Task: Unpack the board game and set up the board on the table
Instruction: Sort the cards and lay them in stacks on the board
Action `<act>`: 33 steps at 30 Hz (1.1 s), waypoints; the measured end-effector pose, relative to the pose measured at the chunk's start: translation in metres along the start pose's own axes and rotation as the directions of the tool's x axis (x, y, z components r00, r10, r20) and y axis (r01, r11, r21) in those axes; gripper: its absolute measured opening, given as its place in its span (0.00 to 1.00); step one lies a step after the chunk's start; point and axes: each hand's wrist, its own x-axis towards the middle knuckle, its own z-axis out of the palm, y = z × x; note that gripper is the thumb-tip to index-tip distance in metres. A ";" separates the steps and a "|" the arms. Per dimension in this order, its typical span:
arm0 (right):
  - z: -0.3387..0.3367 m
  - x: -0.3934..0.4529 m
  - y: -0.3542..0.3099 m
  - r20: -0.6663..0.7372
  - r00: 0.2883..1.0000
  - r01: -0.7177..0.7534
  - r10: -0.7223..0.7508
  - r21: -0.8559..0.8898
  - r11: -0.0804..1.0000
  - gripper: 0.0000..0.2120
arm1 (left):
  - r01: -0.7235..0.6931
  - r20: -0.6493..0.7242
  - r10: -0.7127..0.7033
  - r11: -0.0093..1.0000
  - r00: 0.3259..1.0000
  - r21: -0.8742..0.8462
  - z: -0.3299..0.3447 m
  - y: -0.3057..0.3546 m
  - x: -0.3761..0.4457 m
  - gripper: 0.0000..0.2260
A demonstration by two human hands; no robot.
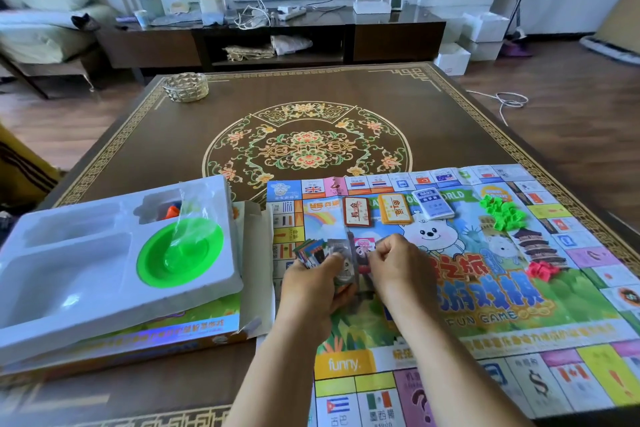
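Table [311, 97]: dark, ornate top with a floral medallion at centre frame; carries every item below.

Board [519, 305]: paper game sheet, unfolded and flat, filling the lower right of the frame; creases show, edges roughly square to the table's near edge.

Tray [86, 270]: white moulded insert, lower left, resting tilted on the game box [156, 333]. Its long compartments look empty; a green bowl [180, 253] sits in the round well with clear wrap over it, and small coloured pieces lie in the upper pocket.

Card decks: red-backed deck [357, 211], orange-backed deck [395, 208] and blue-and-white deck [433, 203], in a row on the board's upper middle, apart from one another.

Green houses [502, 213]: loose heap, upper right of the board. Red pieces [543, 270]: smaller heap below it.

Left hand [311, 282]: fingers curled and clamped round a wrapped bundle of play money [313, 251], centre frame, held just over the board's left part.

Right hand [398, 260]: fingers pinched together at the bundle's right end, apparently on its clear wrapper.

Relation for the next move: the bundle's long axis runs left to right between the two hands; the wrapper end lies toward the right hand, which is nearer to peel it while the left steadies. Judged stage: board laid, components mostly out, money not yet unwrapped.
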 end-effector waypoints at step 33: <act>-0.038 -0.026 0.012 -0.199 0.898 0.413 -0.392 0.078 0.907 0.12 | -0.092 0.096 0.091 0.996 0.991 0.008 0.040 -0.017 -0.012 0.03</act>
